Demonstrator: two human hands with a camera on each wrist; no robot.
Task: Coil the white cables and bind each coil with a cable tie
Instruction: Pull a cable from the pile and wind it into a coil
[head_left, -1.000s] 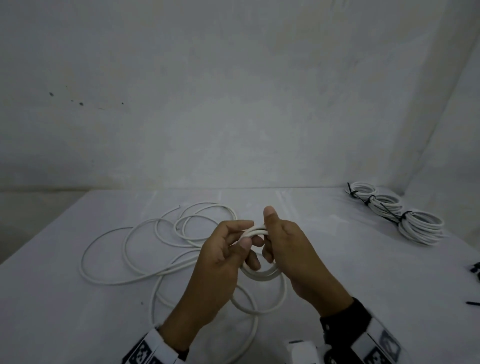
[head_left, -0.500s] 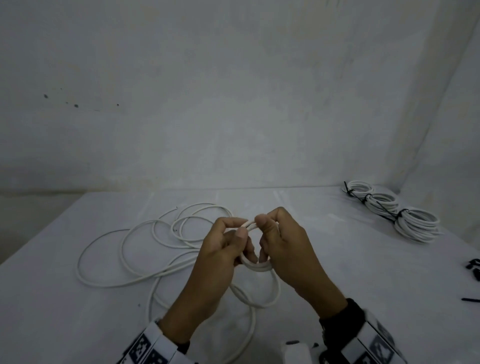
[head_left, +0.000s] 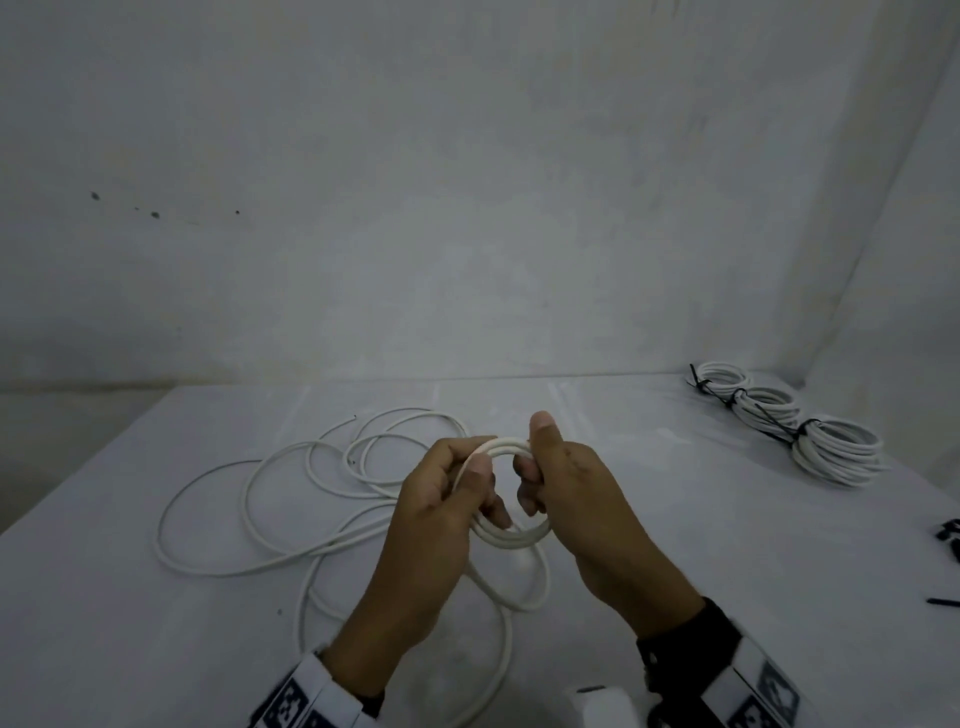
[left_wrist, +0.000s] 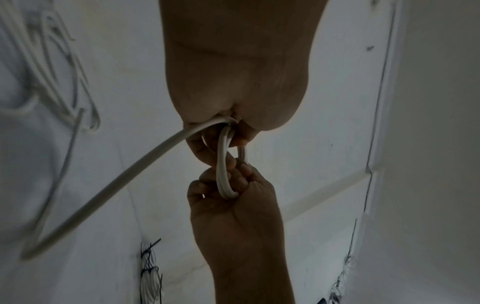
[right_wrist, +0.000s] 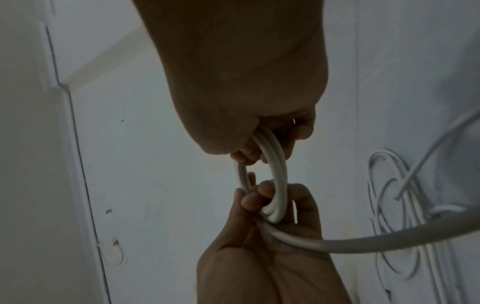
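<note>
Nearest the person, slack loops of the white cable (head_left: 498, 644) lie on the table (head_left: 104, 597) below the wrists and run up into the left hand (head_left: 436, 525). Its fingers are curled round the left side of the small coil (head_left: 511, 535), thumb pressing the newest turn down. The right hand (head_left: 576, 499) grasps the coil's right side, fingers clenched through the ring and thumb standing straight up above it. The coil hangs in the air between both hands, near the table's middle.

The likely trouble is the turns springing apart: the coil is only a few wraps, unbound, and the stiff cable could fan out if either grip loosens while reaching for a cable tie (head_left: 943, 603) at the far right edge. The loose cable farther left (head_left: 260, 493) crosses itself in several places, so pulling more in could drag a snarl toward the coil.

Compared with half a second ago, the right thumb has lifted from a curled pinch to upright, and the coil looks slightly rounder.

Farthest right, three bound coils (head_left: 836, 452) sit in a row.
</note>
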